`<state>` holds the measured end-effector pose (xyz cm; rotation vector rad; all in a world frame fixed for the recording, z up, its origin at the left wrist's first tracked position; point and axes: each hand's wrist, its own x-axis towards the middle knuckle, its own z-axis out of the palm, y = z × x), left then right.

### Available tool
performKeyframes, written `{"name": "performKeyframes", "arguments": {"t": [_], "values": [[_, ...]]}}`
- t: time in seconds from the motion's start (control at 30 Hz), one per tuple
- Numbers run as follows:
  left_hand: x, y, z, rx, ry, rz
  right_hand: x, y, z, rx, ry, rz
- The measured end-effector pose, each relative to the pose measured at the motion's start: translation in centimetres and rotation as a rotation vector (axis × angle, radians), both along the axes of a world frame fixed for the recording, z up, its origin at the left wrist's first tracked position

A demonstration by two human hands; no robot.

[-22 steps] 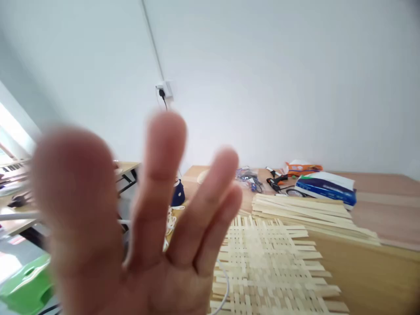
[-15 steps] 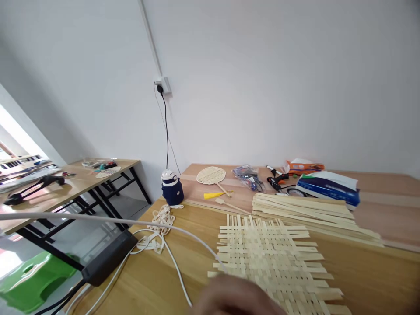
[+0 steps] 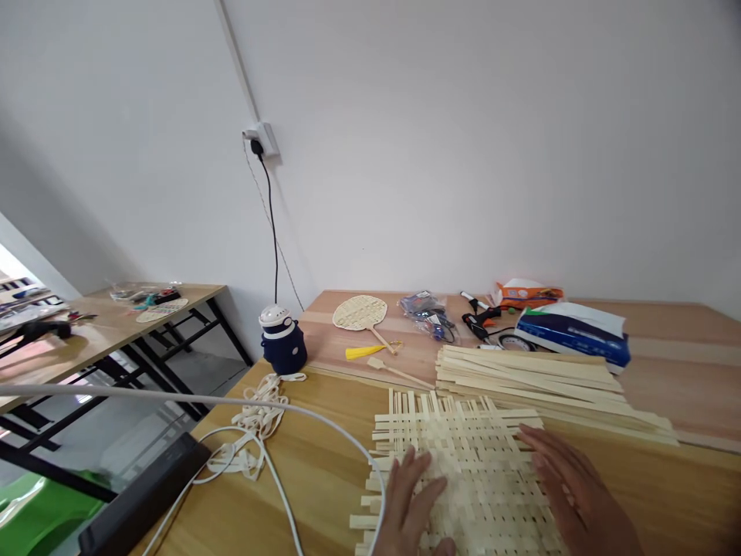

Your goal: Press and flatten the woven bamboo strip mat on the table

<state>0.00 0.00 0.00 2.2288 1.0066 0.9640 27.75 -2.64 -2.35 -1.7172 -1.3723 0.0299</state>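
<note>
Now, in the head view, both hands are down at the mat point(image 3: 478, 471), whereas a moment ago a single hand loomed large and blurred before the lens, hiding much of the table point(image 3: 329, 490), and then showed only as a blur at the bottom edge. The mat, a loose weave of pale slats with uneven ends, lies flat on the table in front of the person, and its weave shows between the hands. The left hand point(image 3: 404, 506) rests at its left side, fingers spread and closed on nothing; the right hand point(image 3: 584, 494) lies along its right edge, fingers stretched out, not wrapped around anything that shows, though whether a slat end sits beneath them cannot be told. The view has also swung a little, so the jug point(image 3: 283, 345) and fan point(image 3: 360, 312) sit further left. A white cable point(image 3: 289, 407) passes in front of the mat's left edge. The loose strips point(image 3: 521, 374) lie just beyond the mat, the stick point(image 3: 405, 374) beside them. For the work, this change seems to mean that attention is back on the weave, with a hand at either side well placed to steady or even it.
</note>
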Motion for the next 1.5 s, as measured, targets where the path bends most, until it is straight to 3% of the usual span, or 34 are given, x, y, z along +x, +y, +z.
{"name": "performKeyframes", "arguments": {"t": [0.1, 0.2, 0.27, 0.57, 0.8, 0.9, 1.03, 1.17, 1.33, 1.5], "values": [[-1.0, 2.6, -1.0, -0.005, 0.198, 0.162, 0.9, -0.1, -2.0, -0.092, -0.054, 0.019], [-1.3, 4.7, -1.0, -0.227, 0.298, 0.327, 1.3, -0.3, -2.5, -0.165, -0.063, 0.037], [-0.9, 5.3, -0.8, -0.324, 0.292, 0.345, 1.3, -0.4, -2.4, -0.188, -0.072, 0.035], [1.4, 5.8, 1.1, -0.420, 0.071, 0.271, 2.7, -1.4, -1.7, -0.295, -0.006, -0.104], [0.9, 4.6, 2.0, -0.194, 0.143, 0.209, 2.1, -1.4, -1.0, -0.280, 0.013, -0.132], [1.9, 3.3, 3.1, -0.132, 0.231, 0.118, 1.7, -1.5, -0.4, -0.287, 0.007, -0.148], [4.0, 1.6, 4.0, -0.122, 0.389, -0.124, 1.4, -1.7, 0.5, -0.321, 0.022, -0.173], [5.5, 1.7, 3.2, -0.040, 0.496, -0.259, 1.8, -1.9, 1.2, -0.336, 0.071, -0.219], [5.8, 3.4, 1.0, 0.004, 0.568, -0.232, 2.1, -1.8, 1.0, -0.245, 0.060, -0.236], [5.7, 3.6, 0.4, -0.006, 0.564, -0.230, 2.2, -1.5, 0.1, -0.202, 0.216, -0.204]]}}
